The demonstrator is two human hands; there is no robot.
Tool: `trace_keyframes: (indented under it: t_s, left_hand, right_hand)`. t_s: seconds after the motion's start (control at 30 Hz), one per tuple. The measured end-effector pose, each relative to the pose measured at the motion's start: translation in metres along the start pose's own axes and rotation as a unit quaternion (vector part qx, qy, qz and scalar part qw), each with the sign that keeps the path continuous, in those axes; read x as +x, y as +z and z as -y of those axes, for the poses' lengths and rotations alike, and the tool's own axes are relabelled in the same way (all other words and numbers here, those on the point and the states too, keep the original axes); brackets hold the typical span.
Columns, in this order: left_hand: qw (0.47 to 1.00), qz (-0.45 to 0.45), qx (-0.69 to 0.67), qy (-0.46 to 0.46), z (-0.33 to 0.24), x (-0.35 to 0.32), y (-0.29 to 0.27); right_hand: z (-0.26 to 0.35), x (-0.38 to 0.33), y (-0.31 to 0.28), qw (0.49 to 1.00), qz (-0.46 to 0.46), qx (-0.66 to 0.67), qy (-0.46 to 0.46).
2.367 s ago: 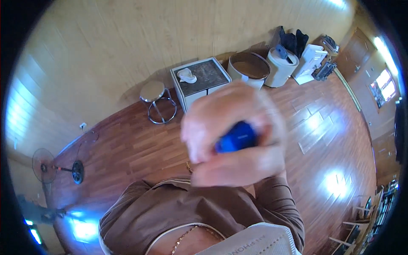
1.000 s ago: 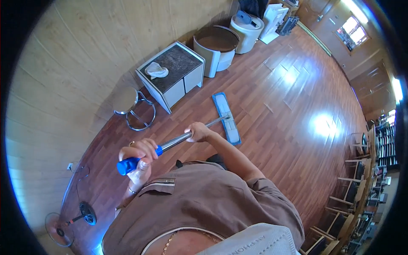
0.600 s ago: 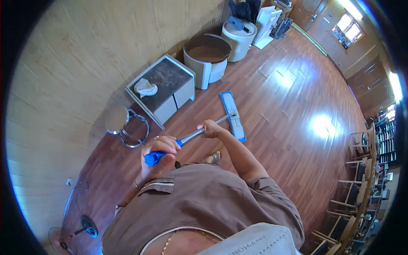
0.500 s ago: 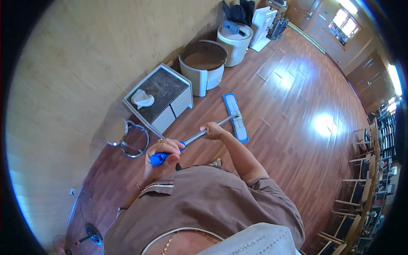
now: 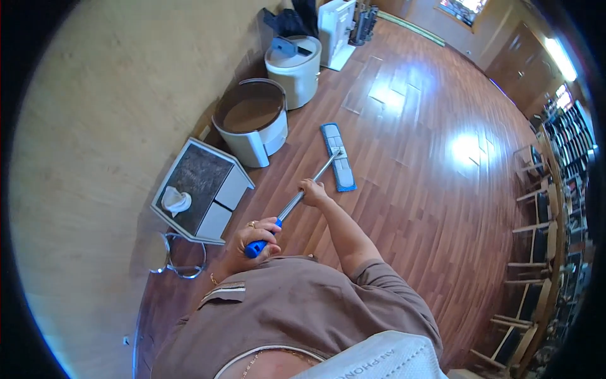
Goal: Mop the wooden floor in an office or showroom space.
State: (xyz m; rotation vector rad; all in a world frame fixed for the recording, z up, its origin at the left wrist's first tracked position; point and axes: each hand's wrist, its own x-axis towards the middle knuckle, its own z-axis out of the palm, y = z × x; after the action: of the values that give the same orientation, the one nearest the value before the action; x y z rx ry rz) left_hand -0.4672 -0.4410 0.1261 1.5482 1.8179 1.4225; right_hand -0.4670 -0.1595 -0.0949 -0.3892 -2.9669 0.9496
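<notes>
A flat mop [image 5: 341,165] with a grey-white head edged in blue lies on the wooden floor ahead of me. Its silver pole slants back toward my body and ends in a blue grip. My left hand [image 5: 254,239] is closed round that blue grip, near my belly. Farther down the pole, my right hand [image 5: 312,191] is wrapped about the metal tube. The mop head rests flat on the boards, to the right of a low white cabinet [image 5: 214,221] with a dark top.
A crumpled white cloth [image 5: 176,201] sits on the cabinet, with a chrome-framed stool [image 5: 169,254] nearby. Along the left wall stand a round brown-and-white tub seat [image 5: 252,120], a white drum-shaped stand [image 5: 294,79] and a white panel [image 5: 337,35]. Several chairs [image 5: 530,300] line the right side beside a long counter.
My view has shifted, and the furniture along the wall sits lower and farther left in it. Both hands keep their hold on the mop; its head appears slightly higher and farther left.
</notes>
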Motion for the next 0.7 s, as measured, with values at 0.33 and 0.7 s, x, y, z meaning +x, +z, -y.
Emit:
trace_keyframes:
  t_s: [0.33, 0.7]
  left_hand:
    - [0.987, 0.136, 0.014, 0.084, -0.021, 0.091, -0.051]
    - [0.922, 0.24, -0.142, 0.269, 0.031, 0.223, -0.156]
  right_hand:
    - [0.006, 0.0, -0.034, 0.988, -0.129, 0.07, 0.054]
    - [0.058, 0.026, -0.08, 0.968, -0.217, -0.009, 0.126]
